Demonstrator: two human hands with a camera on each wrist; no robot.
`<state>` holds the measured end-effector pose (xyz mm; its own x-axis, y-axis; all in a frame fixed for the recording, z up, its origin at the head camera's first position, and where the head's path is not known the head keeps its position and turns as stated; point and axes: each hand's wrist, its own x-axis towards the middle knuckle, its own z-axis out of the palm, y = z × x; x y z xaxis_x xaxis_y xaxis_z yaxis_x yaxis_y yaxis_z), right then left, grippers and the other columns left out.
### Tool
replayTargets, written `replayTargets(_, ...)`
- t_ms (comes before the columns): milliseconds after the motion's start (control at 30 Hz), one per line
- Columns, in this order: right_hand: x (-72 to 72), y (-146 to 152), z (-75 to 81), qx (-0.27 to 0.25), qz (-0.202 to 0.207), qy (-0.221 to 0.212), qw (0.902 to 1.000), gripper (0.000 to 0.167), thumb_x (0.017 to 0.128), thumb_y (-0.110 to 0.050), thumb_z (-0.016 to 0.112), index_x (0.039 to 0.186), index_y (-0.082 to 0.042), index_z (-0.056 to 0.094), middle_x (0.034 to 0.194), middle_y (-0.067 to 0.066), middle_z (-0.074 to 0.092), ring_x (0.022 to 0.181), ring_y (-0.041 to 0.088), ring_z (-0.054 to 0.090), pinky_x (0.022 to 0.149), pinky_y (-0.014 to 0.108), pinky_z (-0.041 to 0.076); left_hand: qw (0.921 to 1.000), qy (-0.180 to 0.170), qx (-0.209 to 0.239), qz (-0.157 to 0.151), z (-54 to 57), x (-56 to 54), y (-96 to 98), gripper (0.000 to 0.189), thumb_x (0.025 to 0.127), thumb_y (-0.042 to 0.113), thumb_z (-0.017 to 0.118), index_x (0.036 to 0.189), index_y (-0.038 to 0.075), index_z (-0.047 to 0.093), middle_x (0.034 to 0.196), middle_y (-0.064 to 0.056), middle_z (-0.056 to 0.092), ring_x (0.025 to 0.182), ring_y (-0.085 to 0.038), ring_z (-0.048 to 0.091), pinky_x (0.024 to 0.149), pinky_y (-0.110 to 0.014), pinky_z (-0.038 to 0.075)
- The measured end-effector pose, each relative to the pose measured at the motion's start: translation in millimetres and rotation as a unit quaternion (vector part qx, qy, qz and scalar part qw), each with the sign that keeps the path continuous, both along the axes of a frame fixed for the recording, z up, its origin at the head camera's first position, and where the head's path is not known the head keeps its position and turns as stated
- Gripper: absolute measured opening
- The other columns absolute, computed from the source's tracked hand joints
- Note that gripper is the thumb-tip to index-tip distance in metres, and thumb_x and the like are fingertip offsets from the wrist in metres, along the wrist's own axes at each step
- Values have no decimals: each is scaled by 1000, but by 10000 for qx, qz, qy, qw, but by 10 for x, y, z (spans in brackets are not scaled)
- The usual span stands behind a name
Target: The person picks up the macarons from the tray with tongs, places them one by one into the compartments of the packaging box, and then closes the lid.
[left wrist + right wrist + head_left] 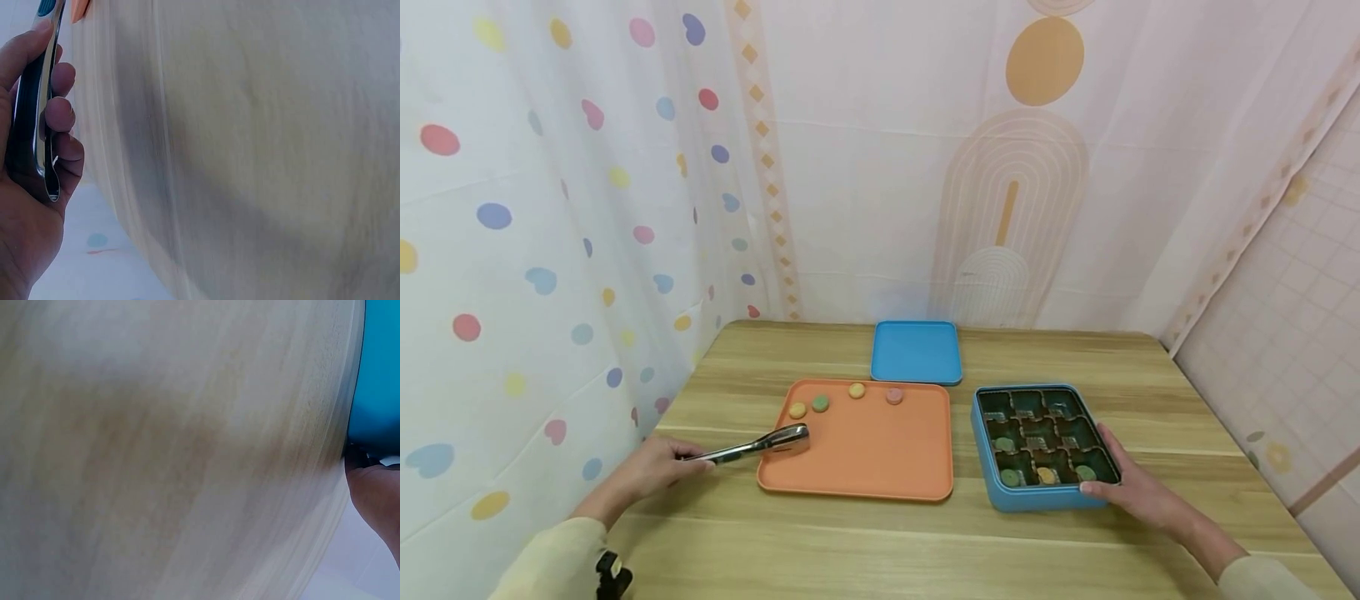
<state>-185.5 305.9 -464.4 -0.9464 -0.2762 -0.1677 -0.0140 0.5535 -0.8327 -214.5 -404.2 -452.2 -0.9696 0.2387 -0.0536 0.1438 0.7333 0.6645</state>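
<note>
My left hand (658, 465) grips a pair of metal tongs (741, 450), fingers wrapped around the handle in the left wrist view. Their tips overlap the left part of the orange tray (880, 487). Along that tray's back lie a yellow cookie (797, 410), a green cookie (821, 403), another yellow one and a pink cookie (894, 396). With thumb and fingers, my right hand (1138, 492) holds the front right corner of a blue box (1037, 500). Its dark divided insert has green cookies in the middle-left, front-left and front-right compartments and a yellow cookie (1047, 475) at front middle.
A flat blue lid (917, 352) lies behind the orange tray, close to its back edge. The wooden table (850, 554) ends at patterned curtains (865, 167) on the back and sides. A gap of bare wood separates tray and box.
</note>
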Motion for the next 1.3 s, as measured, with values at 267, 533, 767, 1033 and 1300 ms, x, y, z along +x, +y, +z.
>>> replayTargets(267, 8, -7, 7, -5, 16, 117, 9999, 102, 95, -23, 67, 157, -4, -12, 158, 33, -12, 139, 60, -7, 101, 77, 5, 9996, 117, -246, 120, 44, -90, 155, 25, 89, 39, 74, 84, 14, 76, 53, 6, 45, 46, -8, 37, 44, -25, 34)
replayTargets(533, 9, 15, -11, 11, 22, 94, 10000, 102, 96, -26, 67, 157, -5, -12, 158, 32, -13, 139, 60, -7, 101, 77, 5, 9996, 91, 140, -211, 94, -281, 441, 25, 92, 32, 72, 97, 8, 77, 55, 4, 46, 48, -10, 40, 46, -26, 36)
replayTargets(767, -25, 17, -12, 1, 8, -5, 10000, 102, 97, -30, 65, 157, -8, -14, 159, 29, -16, 140, 58, -9, 102, 76, 4, 9995, 152, 246, -94, 142, -411, 720, 23, 91, 34, 73, 93, 12, 79, 55, 2, 47, 47, -13, 40, 46, -28, 35)
replayTargets(1033, -26, -7, -18, 67, -21, 102, 9999, 104, 95, -27, 68, 158, -7, -12, 158, 33, -12, 139, 61, -5, 102, 77, 7, 9993, 238, 303, 9, 188, -570, 1019, 29, 91, 37, 73, 94, 10, 78, 58, 0, 50, 51, -16, 40, 47, -30, 32)
replayTargets(1300, -16, -5, -25, -1, -53, 117, 9999, 103, 95, -25, 68, 158, -7, -12, 158, 33, -11, 139, 60, -4, 102, 77, 7, 9980, 209, 481, -348, 204, -749, 1456, 30, 92, 34, 73, 91, 4, 75, 62, -2, 52, 54, -17, 46, 51, -31, 37)
